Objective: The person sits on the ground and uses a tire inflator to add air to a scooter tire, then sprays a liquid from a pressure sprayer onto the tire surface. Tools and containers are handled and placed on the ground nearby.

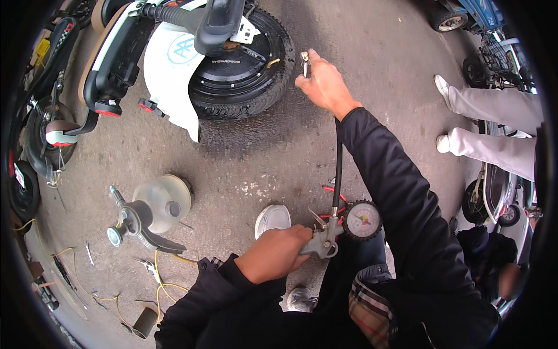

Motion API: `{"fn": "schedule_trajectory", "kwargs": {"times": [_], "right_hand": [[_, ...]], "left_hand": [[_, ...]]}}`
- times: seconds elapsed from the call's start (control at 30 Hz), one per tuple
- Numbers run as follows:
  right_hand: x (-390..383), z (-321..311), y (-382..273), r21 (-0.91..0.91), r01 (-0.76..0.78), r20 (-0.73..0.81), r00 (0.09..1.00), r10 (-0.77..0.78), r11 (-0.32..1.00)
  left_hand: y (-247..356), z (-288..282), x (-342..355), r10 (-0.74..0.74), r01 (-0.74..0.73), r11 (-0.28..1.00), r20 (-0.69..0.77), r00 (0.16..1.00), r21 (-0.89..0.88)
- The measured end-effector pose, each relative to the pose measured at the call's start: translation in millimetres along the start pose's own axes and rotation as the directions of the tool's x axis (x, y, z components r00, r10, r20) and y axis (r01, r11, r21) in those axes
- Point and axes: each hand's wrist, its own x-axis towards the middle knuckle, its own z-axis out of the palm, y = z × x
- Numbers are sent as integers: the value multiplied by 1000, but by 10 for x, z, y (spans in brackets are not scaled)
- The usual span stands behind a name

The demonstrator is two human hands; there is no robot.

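My left hand (273, 253) is closed around the grey body of a tyre inflator gun (325, 241), which carries a round dial gauge (363, 220). A black hose (339, 160) runs from the gun up toward my right hand (330, 84) and passes out of sight under its wrist. Those right fingers pinch a small metal air chuck (304, 63) just right of a scooter's rear tyre (285, 64), apart from it. A short brass-coloured valve stem (273, 63) sticks out of the black wheel hub (232, 75). The scooter's white mudguard (165, 58) partly covers the wheel.
A clear pump spray bottle (164, 200) stands at left. Yellow hose (168, 286), a metal can (144, 321) and loose tools (89, 254) lie lower left. Red-handled pliers (329, 189) lie behind the gauge. At right are a person's legs (494, 110) and parked vehicles (474, 72).
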Motion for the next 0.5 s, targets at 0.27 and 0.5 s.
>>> {"fn": "schedule_trajectory", "kwargs": {"times": [0.27, 0.5], "right_hand": [[294, -166, -206, 251, -78, 376, 926, -23, 965], [338, -188, -221, 283, -137, 437, 899, -1, 949]], "left_hand": [[-34, -25, -48, 3, -4, 1000, -14, 1000, -21], [-54, -36, -44, -1, 0, 999, -27, 1000, -40]]}}
